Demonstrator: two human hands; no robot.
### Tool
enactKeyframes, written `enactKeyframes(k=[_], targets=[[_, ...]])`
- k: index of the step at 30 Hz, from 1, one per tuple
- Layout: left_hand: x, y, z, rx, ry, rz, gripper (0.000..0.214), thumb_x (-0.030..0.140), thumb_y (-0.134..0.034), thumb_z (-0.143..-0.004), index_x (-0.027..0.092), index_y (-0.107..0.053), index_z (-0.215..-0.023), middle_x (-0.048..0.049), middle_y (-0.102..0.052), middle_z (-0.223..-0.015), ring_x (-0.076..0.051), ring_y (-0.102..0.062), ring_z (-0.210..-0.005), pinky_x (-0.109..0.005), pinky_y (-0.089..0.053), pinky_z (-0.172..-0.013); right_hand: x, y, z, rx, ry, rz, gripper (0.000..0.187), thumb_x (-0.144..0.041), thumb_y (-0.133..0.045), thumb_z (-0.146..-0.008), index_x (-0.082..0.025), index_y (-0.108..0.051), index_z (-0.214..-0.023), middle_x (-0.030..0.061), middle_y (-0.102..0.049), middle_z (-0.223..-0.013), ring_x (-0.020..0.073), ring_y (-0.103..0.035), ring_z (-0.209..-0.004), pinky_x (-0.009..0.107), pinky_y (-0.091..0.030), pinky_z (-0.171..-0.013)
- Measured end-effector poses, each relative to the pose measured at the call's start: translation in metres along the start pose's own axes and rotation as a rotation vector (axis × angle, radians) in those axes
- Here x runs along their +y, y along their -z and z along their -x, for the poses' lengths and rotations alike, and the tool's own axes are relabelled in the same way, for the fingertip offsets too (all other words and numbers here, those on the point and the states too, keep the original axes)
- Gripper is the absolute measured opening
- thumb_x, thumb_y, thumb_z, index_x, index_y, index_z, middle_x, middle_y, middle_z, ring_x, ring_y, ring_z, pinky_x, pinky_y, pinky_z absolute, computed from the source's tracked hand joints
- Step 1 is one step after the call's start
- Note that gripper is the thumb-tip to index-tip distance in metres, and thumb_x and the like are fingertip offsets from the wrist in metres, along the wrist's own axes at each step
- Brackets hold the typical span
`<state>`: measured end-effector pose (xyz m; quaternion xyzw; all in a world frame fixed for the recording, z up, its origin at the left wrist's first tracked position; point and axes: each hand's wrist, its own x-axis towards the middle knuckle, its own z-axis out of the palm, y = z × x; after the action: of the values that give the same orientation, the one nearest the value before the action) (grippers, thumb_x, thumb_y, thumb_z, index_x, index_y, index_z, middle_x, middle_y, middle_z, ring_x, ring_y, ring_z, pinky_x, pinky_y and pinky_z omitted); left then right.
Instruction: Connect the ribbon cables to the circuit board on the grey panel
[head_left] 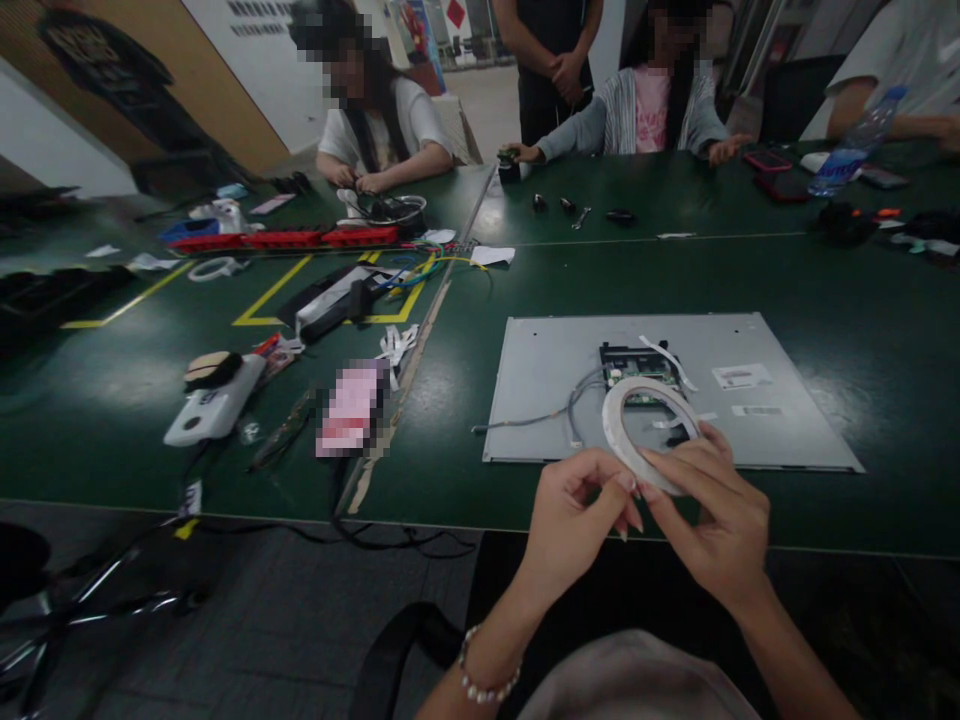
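A roll of white tape point(619, 440) is held up over the table's front edge, tilted toward me. My right hand point(712, 505) grips its lower right side between thumb and fingers. With thumb and forefinger pinched, my left hand point(581, 505) holds the lower edge of the roll, at what looks like the tape's end. Behind the roll lies a flat grey panel point(540, 365) with a black-framed green circuit board point(616, 372) on it. A grey cable point(525, 420) runs left from the board. A loose white strip point(667, 362) curls over the board.
On the green table point(442, 400) to the left lie a pink phone-like thing point(352, 408), a white device point(217, 400) and a black-and-silver part point(330, 300). Red power strips point(285, 239) stretch farther back. Across the table sit other people, near a bottle point(855, 150) and a wrench point(581, 217).
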<state>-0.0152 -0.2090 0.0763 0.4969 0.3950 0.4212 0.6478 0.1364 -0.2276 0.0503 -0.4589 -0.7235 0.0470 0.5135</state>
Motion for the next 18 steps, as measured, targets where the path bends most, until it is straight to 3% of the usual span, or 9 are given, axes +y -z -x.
enactKeyframes(k=[9,11,15,18], targets=[[0.005,0.011,0.003,-0.053,0.075,0.094,0.027,0.037,-0.066,-0.081,0.014,-0.059,-0.068,0.0007,-0.059,-0.053,-0.007,-0.048,-0.043,-0.018,-0.040,-0.045,-0.007,0.000,-0.005,-0.059,-0.054,-0.119,0.028,-0.011,-0.062,-0.081,-0.021,-0.065,-0.107,0.0012,-0.065,-0.088,0.0148,-0.059,-0.079,0.050,-0.034,-0.102],[0.006,0.020,0.001,0.012,0.056,0.113,0.026,0.036,-0.065,-0.081,0.014,-0.059,-0.068,0.0013,-0.058,-0.052,-0.006,-0.047,-0.043,-0.017,-0.038,-0.045,-0.005,0.003,-0.004,-0.047,-0.098,-0.161,0.027,-0.011,-0.062,-0.082,-0.022,-0.065,-0.106,0.0004,-0.065,-0.088,0.0144,-0.059,-0.080,0.048,-0.036,-0.102],[0.009,0.048,-0.004,0.266,-0.103,0.178,0.024,0.031,-0.066,-0.081,0.015,-0.056,-0.067,0.0032,-0.055,-0.054,-0.006,-0.048,-0.050,-0.018,-0.041,-0.054,0.010,0.012,-0.002,0.062,-0.199,-0.093,0.025,-0.014,-0.061,-0.083,-0.023,-0.067,-0.106,0.0010,-0.067,-0.094,0.0151,-0.061,-0.085,0.046,-0.037,-0.104],[0.005,0.067,-0.005,0.272,-0.082,0.200,0.019,0.029,-0.066,-0.081,0.014,-0.058,-0.073,0.0025,-0.056,-0.057,-0.008,-0.050,-0.053,-0.021,-0.044,-0.058,0.027,0.015,-0.007,-0.024,-0.190,0.024,0.021,-0.021,-0.062,-0.085,-0.022,-0.067,-0.105,0.0014,-0.068,-0.097,0.0164,-0.062,-0.088,0.045,-0.036,-0.105]])
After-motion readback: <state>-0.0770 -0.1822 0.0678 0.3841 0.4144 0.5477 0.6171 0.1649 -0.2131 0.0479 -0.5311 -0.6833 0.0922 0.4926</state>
